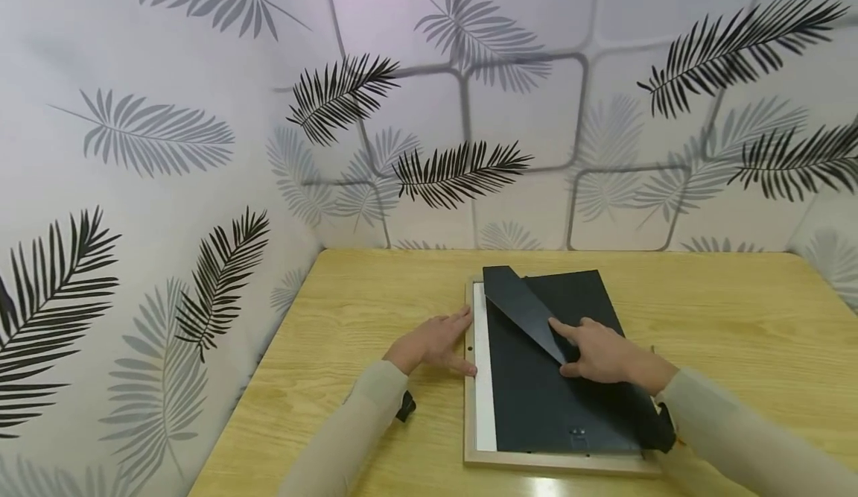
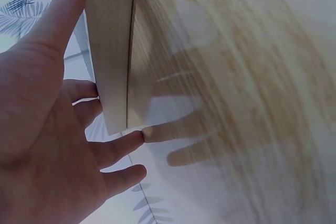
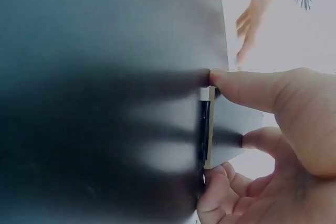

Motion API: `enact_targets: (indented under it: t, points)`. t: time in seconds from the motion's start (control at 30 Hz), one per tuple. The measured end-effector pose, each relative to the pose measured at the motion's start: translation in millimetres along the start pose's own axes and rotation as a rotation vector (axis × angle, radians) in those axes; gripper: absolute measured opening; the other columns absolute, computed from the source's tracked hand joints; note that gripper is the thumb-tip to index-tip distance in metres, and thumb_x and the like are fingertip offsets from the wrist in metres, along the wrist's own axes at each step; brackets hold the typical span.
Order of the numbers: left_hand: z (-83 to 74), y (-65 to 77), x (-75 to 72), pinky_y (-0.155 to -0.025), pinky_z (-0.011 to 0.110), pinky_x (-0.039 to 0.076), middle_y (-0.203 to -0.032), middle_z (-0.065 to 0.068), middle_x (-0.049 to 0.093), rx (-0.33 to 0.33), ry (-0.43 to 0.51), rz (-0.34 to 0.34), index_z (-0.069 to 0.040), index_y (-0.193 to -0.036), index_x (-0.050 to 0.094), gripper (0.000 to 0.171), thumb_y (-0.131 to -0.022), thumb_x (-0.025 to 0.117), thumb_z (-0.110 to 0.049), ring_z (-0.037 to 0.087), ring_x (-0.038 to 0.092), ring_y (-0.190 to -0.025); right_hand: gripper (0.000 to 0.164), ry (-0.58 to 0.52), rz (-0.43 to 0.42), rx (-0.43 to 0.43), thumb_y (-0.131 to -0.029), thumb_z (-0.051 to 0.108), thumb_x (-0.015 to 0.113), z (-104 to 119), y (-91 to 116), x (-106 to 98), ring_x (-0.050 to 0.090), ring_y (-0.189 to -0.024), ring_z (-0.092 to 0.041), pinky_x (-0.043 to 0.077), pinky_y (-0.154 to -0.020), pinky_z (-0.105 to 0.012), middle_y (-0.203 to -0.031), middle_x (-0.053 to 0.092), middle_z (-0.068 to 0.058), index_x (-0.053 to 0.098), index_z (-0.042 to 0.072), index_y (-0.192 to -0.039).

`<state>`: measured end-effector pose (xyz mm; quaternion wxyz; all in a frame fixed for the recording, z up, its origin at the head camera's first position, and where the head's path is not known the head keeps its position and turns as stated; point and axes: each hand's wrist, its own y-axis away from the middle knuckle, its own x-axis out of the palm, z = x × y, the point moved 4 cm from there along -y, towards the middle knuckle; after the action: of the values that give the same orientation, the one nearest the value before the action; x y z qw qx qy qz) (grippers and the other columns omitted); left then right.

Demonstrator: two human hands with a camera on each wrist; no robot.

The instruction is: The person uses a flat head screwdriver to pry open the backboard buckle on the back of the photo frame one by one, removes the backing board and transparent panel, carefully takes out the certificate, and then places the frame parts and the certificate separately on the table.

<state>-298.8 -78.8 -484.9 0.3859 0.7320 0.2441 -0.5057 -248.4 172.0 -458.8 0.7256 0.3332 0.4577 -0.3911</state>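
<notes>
A picture frame (image 1: 471, 415) lies back side up on the wooden table, its light wood rim showing at the left and bottom. Inside it, a black backing board (image 1: 536, 415) sits askew, leaving a white strip (image 1: 484, 400) along the left. A black easel stand (image 1: 519, 307) slants up from the board. My right hand (image 1: 599, 352) pinches the stand's lower part with thumb and index finger; its other fingers curl below in the right wrist view. My left hand (image 1: 436, 342) rests at the frame's left side, thumb and spread fingers touching the rim (image 2: 107, 40).
The yellow wood-grain table (image 1: 362, 288) extends to both sides of the frame. Behind and to the left stand walls with a feather-patterned covering (image 1: 429, 214). A small metal hanger (image 1: 578, 433) is fixed near the board's bottom edge. Dark straps circle both wrists.
</notes>
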Motion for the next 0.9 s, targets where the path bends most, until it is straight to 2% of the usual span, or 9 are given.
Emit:
enact_targets:
  t: [0.13,0.3,0.47,0.63,0.9]
  points:
    - [2.5,0.3,1.5,-0.111,0.044,0.020,-0.159,0.003,0.003,0.000,0.055,0.000,-0.013,-0.153,0.011,0.106,-0.078,0.067,-0.060,0.032,0.020,-0.140,0.081,-0.015,0.018,0.027,-0.081,0.030,0.075,-11,5,4,0.037,-0.064,-0.017,0.034,-0.055,-0.030,-0.081,0.046,-0.008,0.036,0.002,-0.145]
    - [4.2,-0.2,3.1,-0.111,0.044,0.021,-0.159,0.003,0.002,0.006,0.084,-0.008,-0.013,-0.153,0.010,0.105,-0.078,0.067,-0.059,0.033,0.019,-0.140,0.078,0.008,-0.040,0.019,-0.080,0.029,0.076,-23,14,1,0.038,-0.063,-0.017,0.034,-0.054,-0.030,-0.080,0.046,-0.008,0.041,0.000,-0.142]
    - [6.6,-0.2,6.4,-0.109,0.045,0.024,-0.159,0.002,0.002,0.012,0.108,-0.017,-0.012,-0.153,0.011,0.106,-0.078,0.066,-0.061,0.035,0.019,-0.140,0.074,0.052,-0.057,0.017,-0.080,0.028,0.076,-34,24,-3,0.037,-0.064,-0.017,0.034,-0.055,-0.030,-0.079,0.046,-0.007,0.043,-0.001,-0.140]
    - [9.1,1.4,7.1,-0.109,0.046,0.024,-0.159,0.001,0.002,0.017,0.127,-0.024,-0.013,-0.153,0.011,0.105,-0.078,0.067,-0.060,0.036,0.019,-0.140,0.067,0.134,-0.095,-0.023,-0.081,0.026,0.074,-34,28,-7,0.037,-0.066,-0.016,0.034,-0.057,-0.030,-0.080,0.048,-0.008,0.048,-0.002,-0.137]
    - [5.8,2.4,4.6,-0.109,0.047,0.025,-0.159,0.002,0.002,0.018,0.148,-0.022,-0.012,-0.153,0.012,0.105,-0.078,0.068,-0.059,0.036,0.019,-0.140,0.059,0.206,-0.123,-0.059,-0.082,0.018,0.074,-31,31,-9,0.035,-0.063,-0.016,0.033,-0.056,-0.029,-0.076,0.044,-0.006,0.052,0.001,-0.134]
